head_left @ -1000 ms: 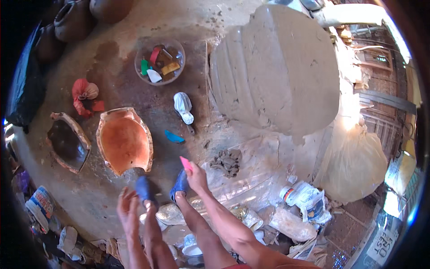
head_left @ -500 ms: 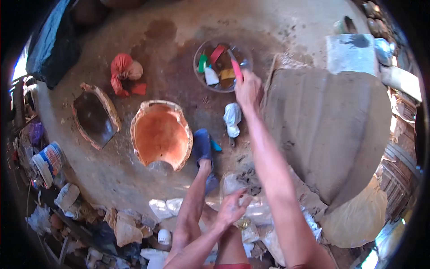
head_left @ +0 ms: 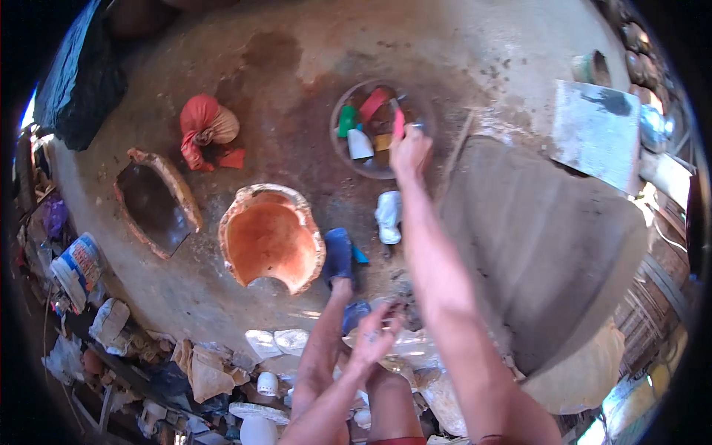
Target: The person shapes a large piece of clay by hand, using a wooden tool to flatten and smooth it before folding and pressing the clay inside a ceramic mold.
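Note:
My right hand [head_left: 411,150] reaches over the near rim of a round basin [head_left: 345,161]. It grips a pink-handled knife [head_left: 398,122], whose grey blade points away from me into the basin. Several small pieces lie in there: a red one [head_left: 374,104], a green one [head_left: 346,121], a white one [head_left: 360,144] and a yellow block [head_left: 382,142]. Held low in front of my knees, my left hand [head_left: 374,335] has its fingers apart and holds nothing. Just beyond its fingertips sits dark grey clay [head_left: 406,300].
A large grey-brown sheet [head_left: 538,252] covers the floor at right, with a pale board [head_left: 597,130] at its far edge. Left stand an orange clay vessel [head_left: 271,237], a broken-edged trough [head_left: 152,196] and a red cloth bundle [head_left: 200,126]. A white wrapped item [head_left: 388,216] lies near my right forearm.
The knife has tipped lower into the basin with my right hand. My left hand has shifted slightly away from me, nearer the grey clay. The whole view has shifted slightly.

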`<state>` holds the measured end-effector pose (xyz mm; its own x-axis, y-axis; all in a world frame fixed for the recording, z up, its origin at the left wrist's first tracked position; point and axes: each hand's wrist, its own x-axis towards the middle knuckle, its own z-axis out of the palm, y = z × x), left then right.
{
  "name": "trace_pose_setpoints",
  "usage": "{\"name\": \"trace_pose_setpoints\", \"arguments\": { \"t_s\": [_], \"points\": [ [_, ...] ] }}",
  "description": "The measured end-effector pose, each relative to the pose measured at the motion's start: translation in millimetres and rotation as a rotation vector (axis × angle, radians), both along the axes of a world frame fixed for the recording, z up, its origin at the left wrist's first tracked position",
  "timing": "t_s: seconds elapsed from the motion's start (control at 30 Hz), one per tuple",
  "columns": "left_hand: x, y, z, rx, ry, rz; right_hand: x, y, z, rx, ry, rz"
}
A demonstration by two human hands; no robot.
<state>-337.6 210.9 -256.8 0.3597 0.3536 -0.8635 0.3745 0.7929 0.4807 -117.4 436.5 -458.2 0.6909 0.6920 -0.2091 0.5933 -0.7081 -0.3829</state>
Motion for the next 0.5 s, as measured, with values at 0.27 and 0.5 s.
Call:
{"name": "trace_pose_setpoints", "arguments": {
  "t_s": [0.27, 0.5],
  "points": [
    [10.8, 24.2, 50.3, 0.007, -0.058, 0.223, -6.3, -70.1, 328.0, 0.769, 0.753, -0.535],
    [189.0, 114.7, 161.4, 0.446, -0.491, 0.031, 213.3, -183.4, 487.9, 0.28, -0.182, -0.312]
  ]
}}
